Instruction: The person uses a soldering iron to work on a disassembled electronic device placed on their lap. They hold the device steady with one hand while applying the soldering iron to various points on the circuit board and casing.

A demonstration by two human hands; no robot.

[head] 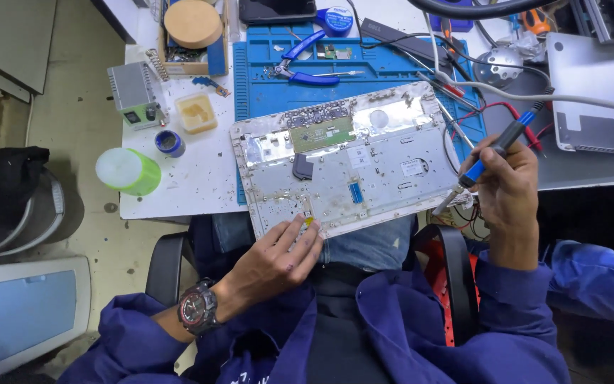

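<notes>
My left hand (278, 252) pinned the light, stiff, flex-prone case (342, 160) at 6 o'clock, fingers flat; right hand (506, 181) gripped the iron (488, 156).

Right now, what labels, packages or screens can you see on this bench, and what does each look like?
White sticker label: small rectangle on the opened laptop shell, right of middle.
Round tin: blue with a white top label, bench's far edge.
Dark screen: black rectangle, far edge, left of the tin.
</notes>
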